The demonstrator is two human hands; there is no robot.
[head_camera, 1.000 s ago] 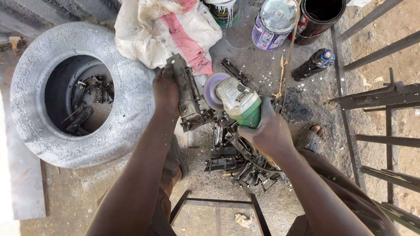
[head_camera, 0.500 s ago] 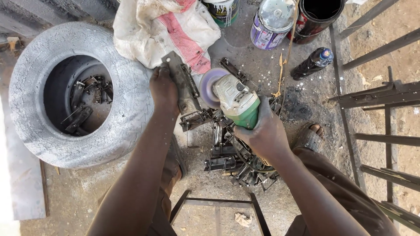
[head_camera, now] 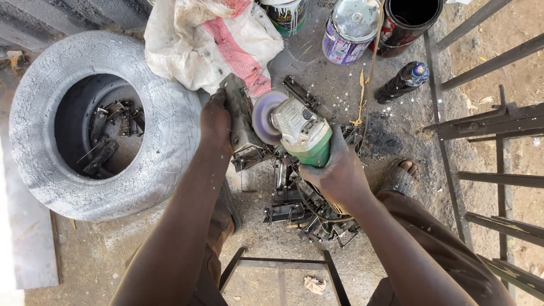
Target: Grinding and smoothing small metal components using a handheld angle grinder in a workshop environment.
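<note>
- Right hand (head_camera: 340,170) wraps the green body of an angle grinder (head_camera: 303,133); grip closed tight around it.
- Grinder's disc (head_camera: 265,116) stands on edge, touching or just beside a flat metal piece (head_camera: 241,119).
- Left hand (head_camera: 215,122) clamps that metal piece from its left side, fingers curled over the edge; the piece sits tilted on the concrete floor (head_camera: 283,272).
- A heap of small dark metal brackets (head_camera: 300,209) lies on the floor just below the grinder.
- Grey tyre (head_camera: 164,124) lies flat to the left, more brackets inside it.
- White and red sack (head_camera: 209,39) lies behind the metal piece.
- Paint cans (head_camera: 348,25) and a dark bottle (head_camera: 402,82) stand at the top right.
- A sandalled foot (head_camera: 401,175) rests right of the heap.
</note>
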